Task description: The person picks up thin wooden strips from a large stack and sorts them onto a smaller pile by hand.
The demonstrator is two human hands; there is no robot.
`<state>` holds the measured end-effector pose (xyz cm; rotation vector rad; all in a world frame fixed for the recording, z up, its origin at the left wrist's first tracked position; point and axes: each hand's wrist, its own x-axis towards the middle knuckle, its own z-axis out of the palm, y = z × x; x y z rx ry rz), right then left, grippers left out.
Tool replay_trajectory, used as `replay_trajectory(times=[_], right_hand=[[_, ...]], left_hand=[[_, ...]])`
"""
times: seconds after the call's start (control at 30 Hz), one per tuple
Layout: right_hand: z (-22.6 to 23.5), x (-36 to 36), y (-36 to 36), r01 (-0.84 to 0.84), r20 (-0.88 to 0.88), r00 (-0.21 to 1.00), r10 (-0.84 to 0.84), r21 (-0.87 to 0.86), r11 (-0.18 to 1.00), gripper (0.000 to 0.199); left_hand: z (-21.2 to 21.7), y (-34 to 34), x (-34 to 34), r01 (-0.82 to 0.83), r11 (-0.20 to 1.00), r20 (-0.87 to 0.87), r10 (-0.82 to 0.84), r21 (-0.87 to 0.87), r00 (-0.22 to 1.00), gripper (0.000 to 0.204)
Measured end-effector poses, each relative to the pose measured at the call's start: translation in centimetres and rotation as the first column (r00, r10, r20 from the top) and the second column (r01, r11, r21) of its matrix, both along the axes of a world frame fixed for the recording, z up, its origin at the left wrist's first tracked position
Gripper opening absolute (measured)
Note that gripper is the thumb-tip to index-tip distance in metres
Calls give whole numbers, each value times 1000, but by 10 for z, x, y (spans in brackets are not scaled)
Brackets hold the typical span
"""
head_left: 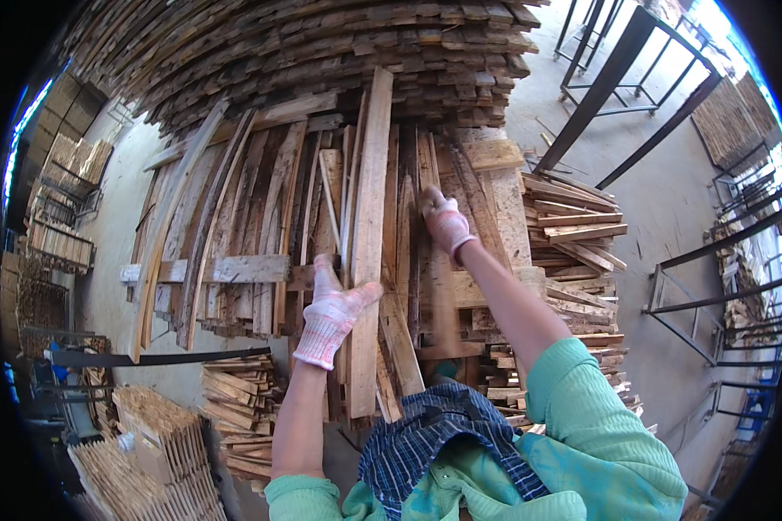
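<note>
My left hand, in a white and pink knitted glove, grips a long pale wooden plank from its left side. The thumb lies across the plank's face, and narrower strips run close along its left edge. My right hand, gloved the same way, is closed on a brown wooden strip that is smeared by motion. Its fingertips are partly hidden. Under both hands lies a layer of rough wooden strips, pointing away from me and resting across pale crosspieces.
A tall stack of boards rises at the far side. Loose offcuts are piled on the right. Dark metal frames stand on the concrete floor. More bundled wood stands at the near left.
</note>
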<state>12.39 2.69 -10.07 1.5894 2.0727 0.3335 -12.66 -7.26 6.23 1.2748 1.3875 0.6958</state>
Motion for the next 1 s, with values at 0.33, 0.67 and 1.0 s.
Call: replay_trajectory(times=[0.33,0.67,1.0], right_hand=[[104,-72,-31,374,-890,-77,-450,-444,814,80],[117,-74,-54,-114,-318,-813,-487,-734,669,78],[146,-24,-72,-52,-421,-794,-439,-672,739,100]], left_hand=[[4,-4,22,47,994,-466,-87,-96,880,105],[-22,19,6,151,965,221,-103,-213,970,74],[-50,24,21,322,942,461,-246,-94,853,66]])
